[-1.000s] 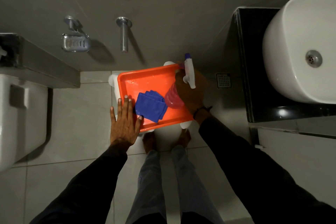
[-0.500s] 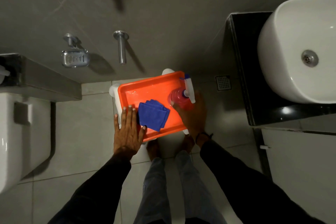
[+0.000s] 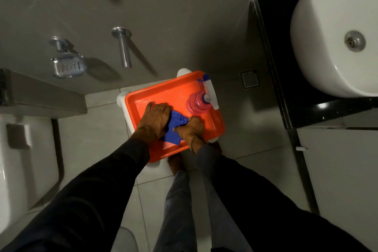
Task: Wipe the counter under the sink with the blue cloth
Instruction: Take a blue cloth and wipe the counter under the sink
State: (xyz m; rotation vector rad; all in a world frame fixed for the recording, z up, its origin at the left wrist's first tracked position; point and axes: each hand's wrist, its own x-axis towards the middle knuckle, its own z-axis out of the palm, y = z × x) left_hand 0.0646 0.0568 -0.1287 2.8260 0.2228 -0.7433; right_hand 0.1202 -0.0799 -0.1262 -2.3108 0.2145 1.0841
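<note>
Head view, cloth: the blue cloth point(image 3: 175, 127) lies bunched inside the orange tray point(image 3: 161, 94), near its front edge, between both hands.
Left hand: the left hand point(image 3: 156, 119) rests palm-down on the cloth's left part, fingers curled over it and gripping it.
Right hand: the right hand point(image 3: 191, 129) pinches the cloth's right edge, fingers closed on the fabric; a bracelet shows at the wrist.
Bottle: a pink spray bottle point(image 3: 199, 102) with a white trigger stands upright in the tray's far right corner, just beyond the right hand, not touching it.
Tray: sits on a white stool point(image 3: 122, 98) on the tiled floor.
Counter: the black counter point(image 3: 272, 80) with the white sink point(image 3: 331, 32) lies to the right, well apart from the cloth.
Left side: a toilet point(image 3: 22, 159), and a soap dish point(image 3: 68, 66) on the wall.
</note>
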